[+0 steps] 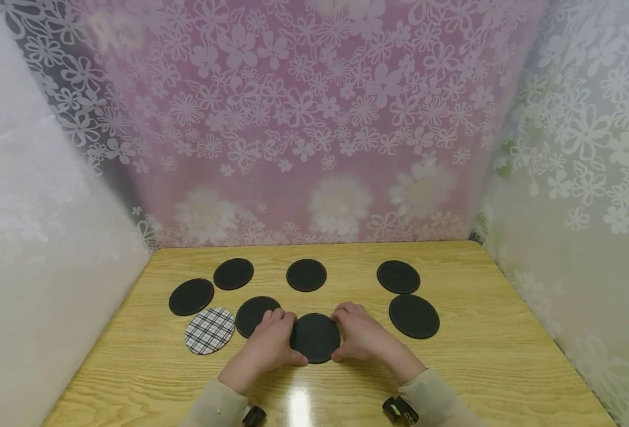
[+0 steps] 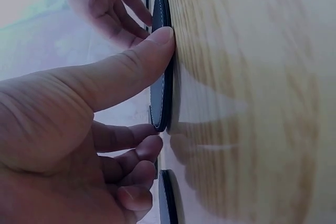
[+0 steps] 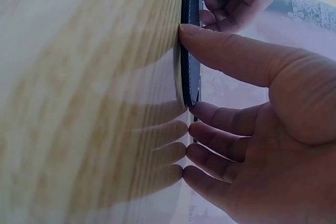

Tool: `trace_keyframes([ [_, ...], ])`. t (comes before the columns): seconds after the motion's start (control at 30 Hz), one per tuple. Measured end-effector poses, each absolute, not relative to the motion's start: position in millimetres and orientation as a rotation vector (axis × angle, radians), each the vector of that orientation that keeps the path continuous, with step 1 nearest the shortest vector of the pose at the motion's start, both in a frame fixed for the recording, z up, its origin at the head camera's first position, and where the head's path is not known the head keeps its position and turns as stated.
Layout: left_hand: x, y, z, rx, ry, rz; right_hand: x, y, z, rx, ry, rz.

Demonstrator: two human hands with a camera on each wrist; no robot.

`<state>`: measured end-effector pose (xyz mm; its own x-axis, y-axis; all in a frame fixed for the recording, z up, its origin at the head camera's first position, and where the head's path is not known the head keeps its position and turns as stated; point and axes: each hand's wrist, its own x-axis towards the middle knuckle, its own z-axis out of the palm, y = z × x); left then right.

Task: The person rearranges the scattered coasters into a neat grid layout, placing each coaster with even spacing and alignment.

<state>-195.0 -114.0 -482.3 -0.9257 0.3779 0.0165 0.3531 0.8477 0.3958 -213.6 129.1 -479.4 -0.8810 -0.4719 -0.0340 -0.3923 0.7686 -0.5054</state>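
Note:
A round black coaster [image 1: 316, 338] with pale stitching round its rim lies at the front middle of the table. My left hand [image 1: 273, 343] holds its left edge between thumb and fingers. From the opposite side, my right hand [image 1: 363, 335] grips the right edge in the same way. In the left wrist view the thumb [image 2: 139, 59] presses the near rim; in the right wrist view the right thumb [image 3: 220, 45] does likewise. Another black coaster [image 1: 255, 315] sits just behind my left hand, partly covered by its fingers. A checked white coaster [image 1: 210, 330] lies beside that one.
More black coasters are spread over the wooden table [image 1: 506, 367]: two at the back left [image 1: 191, 296], one at the back middle [image 1: 306, 275], and two on the right [image 1: 414, 316]. Flower-patterned curtains [image 1: 303, 118] enclose the back and sides.

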Motion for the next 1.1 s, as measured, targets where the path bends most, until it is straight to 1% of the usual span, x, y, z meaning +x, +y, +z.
trace_keyframes([
  [0.47, -195.7, -109.2, -481.1, 0.508, 2.910, 0.696, -211.8, 128.7, -477.2, -0.591, 2.831, -0.724],
  [0.73, -197.4, -108.1, -484.9, 0.501, 2.923, 0.721, -213.9, 131.3, -476.4, -0.618, 2.732, -0.871],
  [1.1, -201.5, -108.8, -487.6, 0.495, 2.937, 0.741, -219.1, 132.1, -477.7, -0.549, 2.658, -0.976],
])
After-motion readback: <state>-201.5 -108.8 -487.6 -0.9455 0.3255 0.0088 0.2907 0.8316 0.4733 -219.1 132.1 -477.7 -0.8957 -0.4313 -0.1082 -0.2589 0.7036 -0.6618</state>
